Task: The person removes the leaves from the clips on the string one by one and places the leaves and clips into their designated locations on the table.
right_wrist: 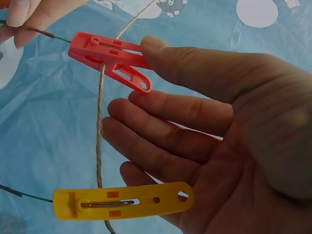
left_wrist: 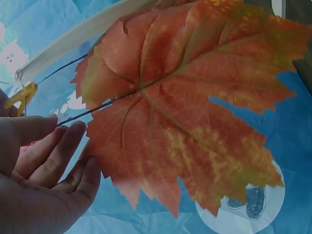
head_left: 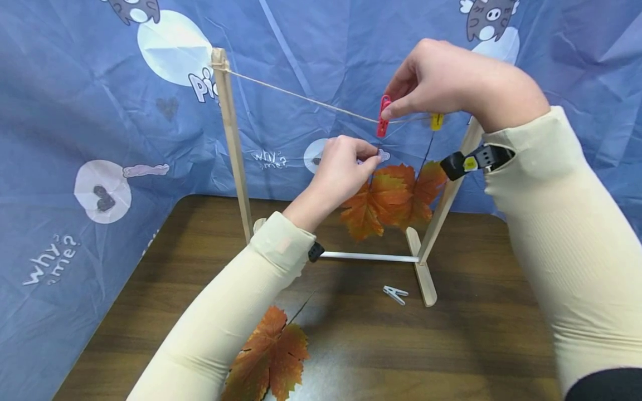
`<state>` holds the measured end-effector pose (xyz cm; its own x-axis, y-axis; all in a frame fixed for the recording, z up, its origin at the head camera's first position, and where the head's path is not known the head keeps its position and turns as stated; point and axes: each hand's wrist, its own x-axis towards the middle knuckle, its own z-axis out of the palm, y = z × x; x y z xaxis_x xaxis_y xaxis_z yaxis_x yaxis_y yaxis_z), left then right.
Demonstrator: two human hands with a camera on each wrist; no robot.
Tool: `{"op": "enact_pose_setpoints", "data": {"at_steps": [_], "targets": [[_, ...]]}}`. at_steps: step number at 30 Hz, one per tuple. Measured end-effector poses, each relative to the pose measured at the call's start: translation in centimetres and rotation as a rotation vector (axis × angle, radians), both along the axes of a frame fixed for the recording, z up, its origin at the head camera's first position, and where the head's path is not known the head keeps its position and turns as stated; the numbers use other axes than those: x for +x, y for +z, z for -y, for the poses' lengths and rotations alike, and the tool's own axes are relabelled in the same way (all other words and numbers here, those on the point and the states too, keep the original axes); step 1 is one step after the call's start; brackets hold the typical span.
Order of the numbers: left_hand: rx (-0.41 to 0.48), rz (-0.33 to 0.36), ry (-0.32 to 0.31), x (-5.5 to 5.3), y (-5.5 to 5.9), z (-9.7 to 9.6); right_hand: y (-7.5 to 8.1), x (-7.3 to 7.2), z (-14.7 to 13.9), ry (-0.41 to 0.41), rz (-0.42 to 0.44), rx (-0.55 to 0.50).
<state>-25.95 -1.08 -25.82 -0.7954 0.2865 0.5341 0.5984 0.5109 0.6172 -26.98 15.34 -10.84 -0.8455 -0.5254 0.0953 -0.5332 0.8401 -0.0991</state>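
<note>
Between thumb and fingers my right hand (head_left: 436, 78) pinches the handles of a red clothespin (right_wrist: 109, 57), which sits across the twine (right_wrist: 99, 131). The tip of a leaf stem reaches into the pin's jaws. Below it, my left hand (head_left: 346, 167) pinches that stem between thumb and finger. Its orange maple leaf (left_wrist: 185, 97) spreads out past the fingertips in the left wrist view. Beside my right hand a yellow clothespin (right_wrist: 124, 201) clips another stem to the twine. The second orange leaf (head_left: 428, 186) hangs from it, partly overlapped by the first.
A wooden frame (head_left: 232, 128) with a white crossbar (head_left: 368, 257) carries the twine. On the brown table (head_left: 476, 334) lie a white clothespin (head_left: 395, 294) near the frame's right foot and another maple leaf (head_left: 276, 351), partly behind my left sleeve. A blue printed cloth (head_left: 311, 44) hangs behind.
</note>
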Motion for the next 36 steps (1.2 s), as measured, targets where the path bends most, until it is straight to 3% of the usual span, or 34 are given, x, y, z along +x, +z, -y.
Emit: {"op": "enact_pose_setpoints", "data": {"at_steps": [13, 36], "targets": [[-0.024, -0.001, 0.003, -0.11, 0.15, 0.14, 0.16, 0.15, 0.42, 0.010, 0.048, 0.008], [-0.069, 0.003, 0.012, 0.09, 0.39, 0.55, 0.38, 0.12, -0.41, 0.045, -0.106, -0.048]]}}
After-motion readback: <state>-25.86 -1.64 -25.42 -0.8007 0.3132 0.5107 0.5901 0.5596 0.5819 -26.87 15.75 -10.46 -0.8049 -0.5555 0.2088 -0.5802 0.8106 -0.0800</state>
